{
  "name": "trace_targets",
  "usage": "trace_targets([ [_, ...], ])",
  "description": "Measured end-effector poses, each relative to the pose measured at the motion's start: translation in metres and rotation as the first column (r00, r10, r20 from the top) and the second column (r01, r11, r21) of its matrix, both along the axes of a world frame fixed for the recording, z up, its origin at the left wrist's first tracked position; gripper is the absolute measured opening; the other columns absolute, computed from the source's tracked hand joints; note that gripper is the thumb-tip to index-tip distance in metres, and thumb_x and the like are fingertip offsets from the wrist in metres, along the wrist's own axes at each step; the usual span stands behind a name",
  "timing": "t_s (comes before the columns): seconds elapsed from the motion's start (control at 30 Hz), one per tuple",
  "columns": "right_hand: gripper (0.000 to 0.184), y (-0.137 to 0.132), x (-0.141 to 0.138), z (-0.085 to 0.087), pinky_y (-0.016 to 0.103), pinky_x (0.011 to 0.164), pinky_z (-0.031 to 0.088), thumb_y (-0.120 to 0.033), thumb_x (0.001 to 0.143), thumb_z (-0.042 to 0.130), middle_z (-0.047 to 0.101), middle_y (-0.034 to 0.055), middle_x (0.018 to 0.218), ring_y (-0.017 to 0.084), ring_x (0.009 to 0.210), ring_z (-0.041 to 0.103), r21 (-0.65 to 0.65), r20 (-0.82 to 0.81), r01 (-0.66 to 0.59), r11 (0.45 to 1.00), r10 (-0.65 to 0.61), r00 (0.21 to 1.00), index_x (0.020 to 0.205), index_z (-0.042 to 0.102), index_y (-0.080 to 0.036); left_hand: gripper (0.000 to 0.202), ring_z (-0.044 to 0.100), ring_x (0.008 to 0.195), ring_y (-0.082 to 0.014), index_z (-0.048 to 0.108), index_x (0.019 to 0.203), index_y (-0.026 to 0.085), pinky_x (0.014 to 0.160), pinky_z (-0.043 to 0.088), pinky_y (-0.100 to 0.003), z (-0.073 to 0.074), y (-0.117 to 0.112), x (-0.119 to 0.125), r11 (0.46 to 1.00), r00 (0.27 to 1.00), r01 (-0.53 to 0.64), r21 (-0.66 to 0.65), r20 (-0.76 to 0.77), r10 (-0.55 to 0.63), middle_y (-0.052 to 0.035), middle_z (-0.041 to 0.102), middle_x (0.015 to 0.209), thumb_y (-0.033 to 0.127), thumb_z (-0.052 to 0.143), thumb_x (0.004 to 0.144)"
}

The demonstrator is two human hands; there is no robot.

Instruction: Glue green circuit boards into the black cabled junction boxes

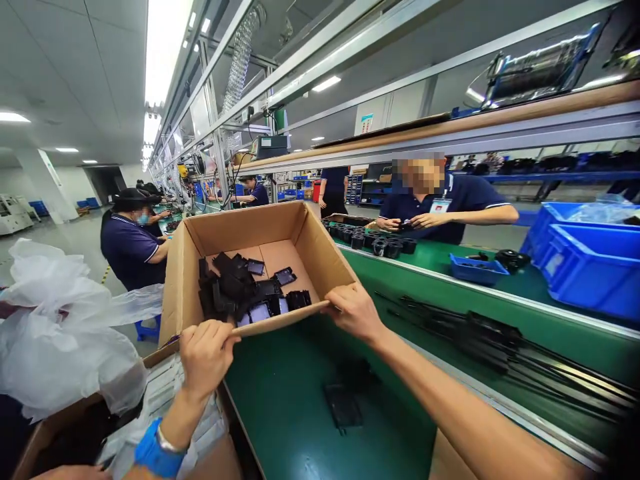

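A cardboard box (273,250) is tilted over the green work surface (280,393). Its near rim is gripped at the left corner by my left hand (207,353), fingers closed over the edge. Further right along that rim, my right hand (353,310) is closed on the cardboard too. Inside lie several black plastic parts (233,280), some with shiny greyish faces, heaped towards the left and near side. Below the box, a flat black part (343,405) rests on the green surface, with a blurred dark shape beside it.
White plastic bags (65,327) and a carton of pale wrapped pieces (165,393) are at left. Beyond the box runs a green conveyor (420,287) with long black parts (480,333), black cups (385,248) and blue bins (595,267). A co-worker (425,200) handles a small black piece opposite.
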State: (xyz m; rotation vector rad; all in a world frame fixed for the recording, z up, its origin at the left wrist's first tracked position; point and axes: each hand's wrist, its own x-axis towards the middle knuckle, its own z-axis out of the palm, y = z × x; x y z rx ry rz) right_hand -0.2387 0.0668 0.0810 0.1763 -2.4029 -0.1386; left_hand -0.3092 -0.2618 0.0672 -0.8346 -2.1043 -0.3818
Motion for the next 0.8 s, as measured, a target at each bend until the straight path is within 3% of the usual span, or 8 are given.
trace_targets([
  [0.1,0.024,0.007,-0.014,-0.016,0.032,0.073,0.029,-0.024,0.092,0.046,0.068,0.0074,0.081,0.019,0.078,0.057,-0.008,-0.002,0.023,1.0,-0.023,1.0,0.078,0.063,-0.016,0.019,0.065,0.087,-0.0201,0.068,0.087,0.022,0.077,0.032,-0.036,-0.013,0.014,-0.009,0.999,1.0,-0.03,0.021,0.006,0.03,-0.0024,0.073,0.087,0.021,0.05,0.094],
  [0.27,0.028,0.018,-0.014,-0.035,0.035,0.08,0.03,-0.02,0.094,0.039,0.07,0.0112,0.094,0.022,0.088,0.058,-0.026,0.059,0.056,0.998,-0.055,0.997,0.087,0.066,-0.014,0.027,0.064,0.089,-0.0204,0.067,0.1,0.022,0.079,0.033,-0.036,-0.028,0.026,0.002,0.999,0.996,-0.036,-0.027,0.083,0.038,-0.0033,0.073,0.095,0.011,0.044,0.092],
  [0.5,0.031,0.027,-0.009,-0.052,0.037,0.09,0.034,-0.013,0.088,0.045,0.066,0.011,0.118,0.023,0.108,0.058,-0.069,0.216,0.057,0.996,-0.041,0.976,0.111,0.066,-0.017,0.04,0.062,0.094,-0.022,0.063,0.119,0.026,0.075,0.035,-0.038,-0.047,0.03,0.014,0.989,0.985,-0.003,-0.149,0.168,0.028,-0.0026,0.07,0.114,0.006,0.044,0.089],
  [0.8,0.042,0.019,-0.013,-0.068,0.041,0.096,0.038,-0.012,0.089,0.046,0.059,0.0116,0.131,0.026,0.12,0.053,-0.107,0.352,0.103,0.989,-0.059,0.934,0.129,0.058,-0.019,0.043,0.057,0.1,-0.0252,0.061,0.124,0.03,0.078,0.036,-0.042,-0.076,0.026,-0.004,0.981,0.974,-0.035,-0.19,0.214,0.076,-0.0011,0.067,0.12,0.01,0.045,0.09],
])
